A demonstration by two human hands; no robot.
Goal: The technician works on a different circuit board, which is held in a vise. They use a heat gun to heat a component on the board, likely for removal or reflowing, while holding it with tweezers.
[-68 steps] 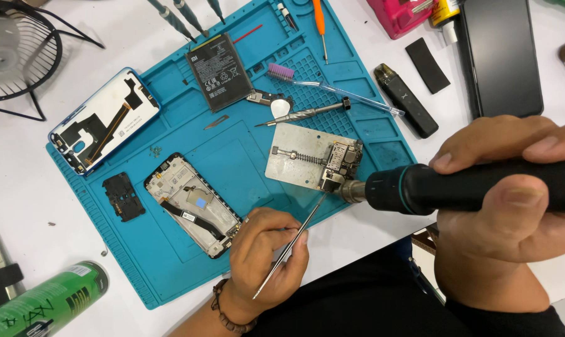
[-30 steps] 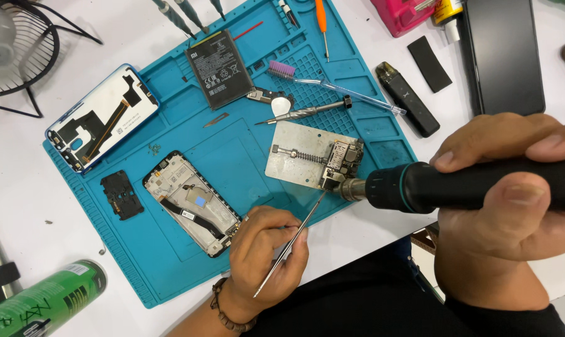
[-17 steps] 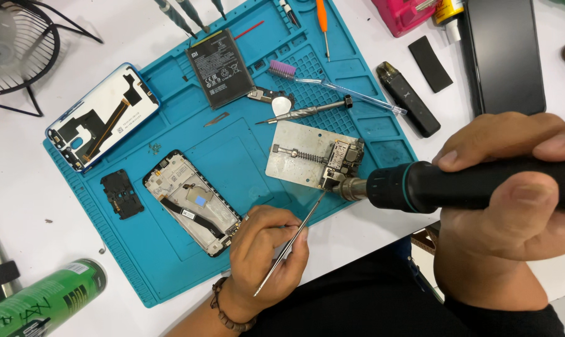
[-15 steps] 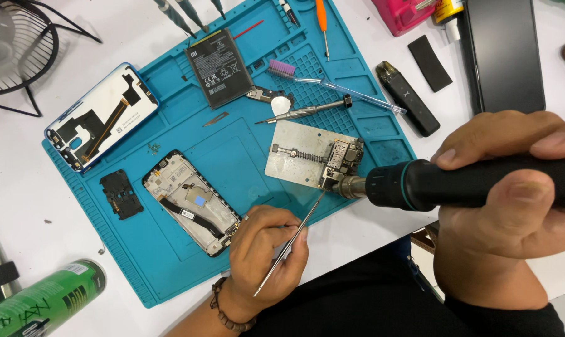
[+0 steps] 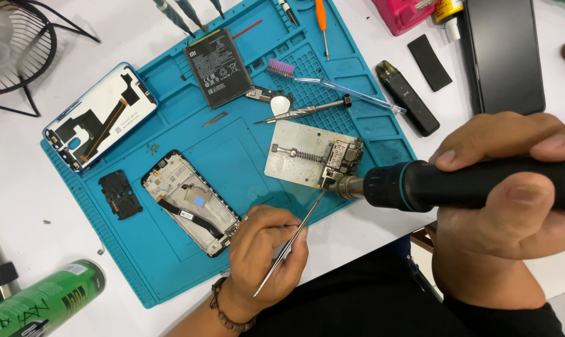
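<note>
While the small circuit board (image 5: 343, 157) sits clamped at the right edge of the metal holder plate (image 5: 295, 159) on the blue mat (image 5: 245, 150), the right hand (image 5: 513, 206) is closed around a hot-air tool (image 5: 457, 185) aimed at it. The left hand (image 5: 267, 253) pinches tweezers (image 5: 292, 240), tips at the board. This looks like heating a part; lifting it calls for steady tweezers.

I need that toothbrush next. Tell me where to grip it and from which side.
Grip the clear handle near its right end, coming from the right edge of the blue mat. The toothbrush lies flat; its purple bristle head sits close to the battery and small parts.
</note>
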